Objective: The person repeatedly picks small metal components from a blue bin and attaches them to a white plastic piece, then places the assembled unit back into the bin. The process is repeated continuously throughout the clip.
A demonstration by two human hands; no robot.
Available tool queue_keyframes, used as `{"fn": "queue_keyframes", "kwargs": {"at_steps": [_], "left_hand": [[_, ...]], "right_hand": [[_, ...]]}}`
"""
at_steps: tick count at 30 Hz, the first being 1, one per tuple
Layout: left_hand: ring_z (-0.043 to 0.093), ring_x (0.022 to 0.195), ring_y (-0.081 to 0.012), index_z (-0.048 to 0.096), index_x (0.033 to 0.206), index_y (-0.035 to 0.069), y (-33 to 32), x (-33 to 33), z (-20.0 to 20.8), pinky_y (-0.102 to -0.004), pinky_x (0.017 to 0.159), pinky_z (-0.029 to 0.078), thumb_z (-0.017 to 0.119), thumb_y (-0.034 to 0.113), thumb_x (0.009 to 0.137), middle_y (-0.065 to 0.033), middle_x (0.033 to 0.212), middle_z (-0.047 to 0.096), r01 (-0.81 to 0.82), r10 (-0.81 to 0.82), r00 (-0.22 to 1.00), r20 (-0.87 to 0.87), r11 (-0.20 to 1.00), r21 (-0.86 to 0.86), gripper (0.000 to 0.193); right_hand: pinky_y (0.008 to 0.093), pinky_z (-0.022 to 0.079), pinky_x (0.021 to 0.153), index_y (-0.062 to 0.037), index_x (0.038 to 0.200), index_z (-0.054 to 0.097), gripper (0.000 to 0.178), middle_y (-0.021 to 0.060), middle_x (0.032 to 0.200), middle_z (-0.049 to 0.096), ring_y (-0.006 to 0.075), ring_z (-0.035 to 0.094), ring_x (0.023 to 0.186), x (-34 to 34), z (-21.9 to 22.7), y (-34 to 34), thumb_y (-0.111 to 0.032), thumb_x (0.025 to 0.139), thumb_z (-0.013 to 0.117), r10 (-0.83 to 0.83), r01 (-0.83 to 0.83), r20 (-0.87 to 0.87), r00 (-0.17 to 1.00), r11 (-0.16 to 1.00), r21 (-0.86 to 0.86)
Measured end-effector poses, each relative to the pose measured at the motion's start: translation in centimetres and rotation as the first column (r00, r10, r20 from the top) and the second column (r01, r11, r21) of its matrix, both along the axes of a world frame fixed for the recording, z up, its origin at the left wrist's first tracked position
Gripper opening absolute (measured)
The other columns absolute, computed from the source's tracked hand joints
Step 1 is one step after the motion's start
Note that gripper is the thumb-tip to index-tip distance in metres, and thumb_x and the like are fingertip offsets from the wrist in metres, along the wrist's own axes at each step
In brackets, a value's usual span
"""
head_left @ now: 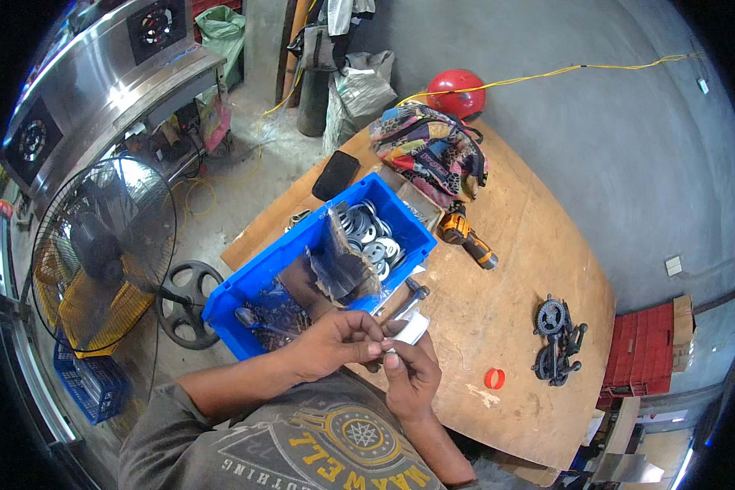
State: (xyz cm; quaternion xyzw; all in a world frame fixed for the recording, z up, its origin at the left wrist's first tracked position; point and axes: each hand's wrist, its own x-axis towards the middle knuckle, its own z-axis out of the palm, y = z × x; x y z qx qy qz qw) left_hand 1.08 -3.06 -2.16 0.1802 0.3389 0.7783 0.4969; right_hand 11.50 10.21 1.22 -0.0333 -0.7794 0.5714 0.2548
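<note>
My left hand comes in over the near side of the blue bin, thumb and fingers pinched together. What its fingertips grip is too small to make out. Close beside it, my right hand is closed on a white curved strip, which stands up past the fingers. The fingertips of both hands meet at the strip's lower end. Under and beyond the hands lies the blue bin, with flat metal rings at its far end and small loose hardware at the near end. A torn grey-brown piece stands between them.
Right of the bin lie a metal tool and an orange-black cordless drill. Farther off are a black phone and patterned cloth. A red ring and black geared parts lie rightward. A fan stands left.
</note>
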Motion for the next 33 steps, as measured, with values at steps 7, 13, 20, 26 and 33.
{"fn": "queue_keyframes", "kwargs": {"at_steps": [7, 13, 20, 26, 33], "left_hand": [[0.065, 0.091, -0.0150, 0.058, 0.105, 0.002, -0.1, 0.6, 0.6, -0.0303, 0.083, 0.054, 0.066, 0.016, 0.094, -0.0064, 0.096, 0.066, 0.012, -0.024, 0.978, 0.207, 0.998, 0.059, 0.020], [0.066, 0.097, -0.0162, 0.058, 0.107, 0.001, -0.5, 0.1, 1.8, -0.0299, 0.087, 0.055, 0.067, 0.012, 0.092, -0.0062, 0.097, 0.066, 0.056, -0.058, 0.985, 0.162, 0.998, 0.018, 0.021], [0.065, 0.091, -0.0114, 0.059, 0.101, 0.002, 0.0, -0.1, 1.8, -0.0253, 0.081, 0.053, 0.074, 0.002, 0.085, -0.0039, 0.096, 0.066, 0.053, -0.054, 0.998, -0.032, 0.999, -0.007, 0.022], [0.067, 0.087, -0.0143, 0.059, 0.094, 0.002, -0.3, 0.3, 2.1, -0.0272, 0.077, 0.054, 0.075, 0.002, 0.083, -0.0068, 0.092, 0.067, -0.026, 0.017, 0.992, -0.123, 0.997, -0.070, 0.020], [0.066, 0.088, -0.0140, 0.058, 0.092, 0.001, -0.5, 0.1, 1.2, -0.0292, 0.074, 0.054, 0.078, 0.002, 0.081, -0.0091, 0.094, 0.067, -0.125, 0.071, 0.919, -0.389, 0.986, -0.115, 0.022]], "right_hand": [[0.0359, 0.050, 0.085, -0.0019, 0.105, 0.071, 0.021, 0.0201, 0.112, 0.062, 0.0287, 0.063, 0.102, 0.7, 0.2, 0.3, -0.018, 0.092, 0.067, 0.022, -0.022, 0.031, 0.999, 1.000, -0.008], [0.0350, 0.051, 0.083, -0.0039, 0.108, 0.071, 0.022, 0.0194, 0.107, 0.064, 0.0293, 0.065, 0.099, 0.5, 0.4, 1.3, -0.013, 0.088, 0.069, 0.068, -0.070, 0.021, 0.997, 0.991, 0.118], [0.0370, 0.050, 0.086, -0.0008, 0.104, 0.070, 0.019, 0.0194, 0.109, 0.063, 0.0280, 0.063, 0.100, 0.9, 0.9, 1.3, -0.010, 0.087, 0.069, 0.072, -0.080, 0.049, 0.996, 0.979, 0.188], [0.0385, 0.053, 0.084, 0.0004, 0.123, 0.060, 0.037, 0.0213, 0.108, 0.064, 0.0290, 0.066, 0.099, 1.4, 1.4, 1.8, -0.010, 0.088, 0.069, 0.119, -0.151, 0.127, 0.985, 0.946, 0.287], [0.0484, 0.052, 0.082, 0.0032, 0.145, 0.030, 0.067, 0.0315, 0.117, 0.058, 0.0469, 0.062, 0.102, 2.0, 2.6, 1.3, -0.015, 0.090, 0.063, -0.019, -0.169, 0.477, 0.878, 0.922, 0.348]]}}
